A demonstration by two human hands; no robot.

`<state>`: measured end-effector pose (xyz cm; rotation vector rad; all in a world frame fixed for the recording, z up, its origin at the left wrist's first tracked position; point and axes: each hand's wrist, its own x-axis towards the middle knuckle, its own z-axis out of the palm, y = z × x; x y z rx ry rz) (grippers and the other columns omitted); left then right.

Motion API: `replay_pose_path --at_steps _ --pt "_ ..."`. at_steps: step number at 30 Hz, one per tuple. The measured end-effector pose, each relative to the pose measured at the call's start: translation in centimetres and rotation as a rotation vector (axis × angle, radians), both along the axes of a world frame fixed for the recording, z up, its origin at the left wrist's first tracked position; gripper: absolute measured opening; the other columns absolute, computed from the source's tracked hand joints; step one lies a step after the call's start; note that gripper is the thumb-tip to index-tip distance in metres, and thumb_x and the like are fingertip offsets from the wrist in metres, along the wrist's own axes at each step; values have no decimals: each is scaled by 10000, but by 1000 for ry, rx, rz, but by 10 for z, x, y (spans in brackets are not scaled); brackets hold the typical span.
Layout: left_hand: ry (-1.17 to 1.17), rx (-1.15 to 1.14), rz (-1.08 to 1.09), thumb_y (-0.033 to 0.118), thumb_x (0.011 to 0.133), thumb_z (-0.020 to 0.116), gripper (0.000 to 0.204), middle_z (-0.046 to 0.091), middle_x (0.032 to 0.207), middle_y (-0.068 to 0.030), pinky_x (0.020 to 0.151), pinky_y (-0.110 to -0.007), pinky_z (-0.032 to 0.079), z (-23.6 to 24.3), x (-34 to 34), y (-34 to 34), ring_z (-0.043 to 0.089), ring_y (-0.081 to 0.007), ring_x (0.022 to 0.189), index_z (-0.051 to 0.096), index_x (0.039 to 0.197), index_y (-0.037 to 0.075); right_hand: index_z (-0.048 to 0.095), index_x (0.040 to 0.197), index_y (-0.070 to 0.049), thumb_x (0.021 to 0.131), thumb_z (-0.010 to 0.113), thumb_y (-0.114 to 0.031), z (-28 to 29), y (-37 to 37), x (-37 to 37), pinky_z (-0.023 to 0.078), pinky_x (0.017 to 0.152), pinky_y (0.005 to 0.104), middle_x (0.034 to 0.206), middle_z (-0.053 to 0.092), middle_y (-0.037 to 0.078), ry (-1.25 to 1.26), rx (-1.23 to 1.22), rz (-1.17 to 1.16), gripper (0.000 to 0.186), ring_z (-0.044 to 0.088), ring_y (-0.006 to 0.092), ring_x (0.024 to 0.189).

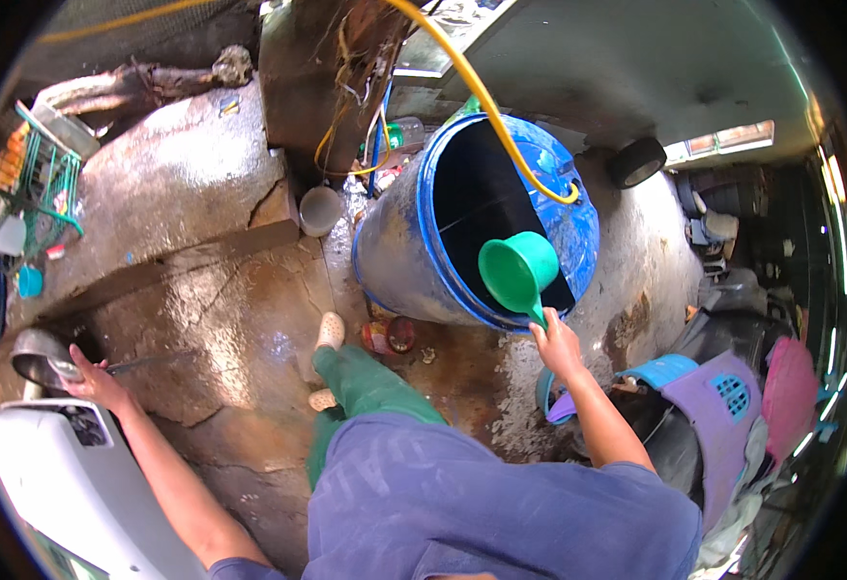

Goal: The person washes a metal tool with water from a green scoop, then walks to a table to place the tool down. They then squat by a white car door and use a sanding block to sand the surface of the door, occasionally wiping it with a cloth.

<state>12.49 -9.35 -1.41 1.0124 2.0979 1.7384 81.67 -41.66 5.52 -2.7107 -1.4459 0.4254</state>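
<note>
My right hand (559,345) grips the handle of a green plastic dipper (520,266). The dipper's bowl is over the opening of a large blue barrel (399,246); what is in it cannot be made out. A blue lid (564,208) covers part of the barrel, and the inside looks dark. Out to the left, my left hand (95,379) is closed on the edge of a metal pot (39,353), which is tilted on its side. The pot is beside a white appliance-like box (66,483).
A yellow hose (472,77) runs into the barrel's lid. On the wet floor stand a whitish bucket (321,211) and a red-lidded jar (399,334). A raised concrete ledge (182,184) with a green rack (48,174) lies left. Purple plastic (709,416) and other clutter pile up at right.
</note>
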Motion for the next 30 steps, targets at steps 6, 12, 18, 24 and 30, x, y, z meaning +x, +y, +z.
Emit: replay_pose_path --at_steps 6,12,18,24,30 --pt "380 -297 -432 342 833 806 968 315 1471 -305 1113 -419 327 -80 -27 -19 431 -367 1300 233 1516 -36 502 782 -117 888 676 -156 -170 154 67 279 352 242 548 464 -21 1127 -172 -796 208 436 92 406" --pt "496 -872 -591 463 813 768 974 407 1338 -237 1076 -449 378 -92 23 -56 452 -406 1256 233 1549 115 544 724 -128 917 621 -222 -286 212 91 372 386 201 499 418 -64 1316 155 -1397 228 431 76 408" --pt "392 -914 -672 240 782 765 905 460 1328 -224 1085 -423 382 -137 -7 -111 480 -367 1254 277 1523 60 545 723 -144 930 608 -295 -311 214 86 407 431 257 528 427 -32 1186 222 -1243 264 420 112 455" --pt "-186 -1270 -586 144 819 769 821 643 949 -147 583 -339 538 -135 -3 -129 617 -243 663 333 1514 146 554 781 -137 923 626 -298 -301 213 85 425 441 261 546 419 -24 1061 369 -1279 226 429 111 466" --pt "-171 -1601 -536 20 836 505 667 652 742 -147 431 -370 463 -169 -89 -229 612 -245 536 335 1481 53 533 760 -147 928 618 -310 -294 240 65 430 444 265 542 433 -17 1028 416 -1256 249 450 125 468"
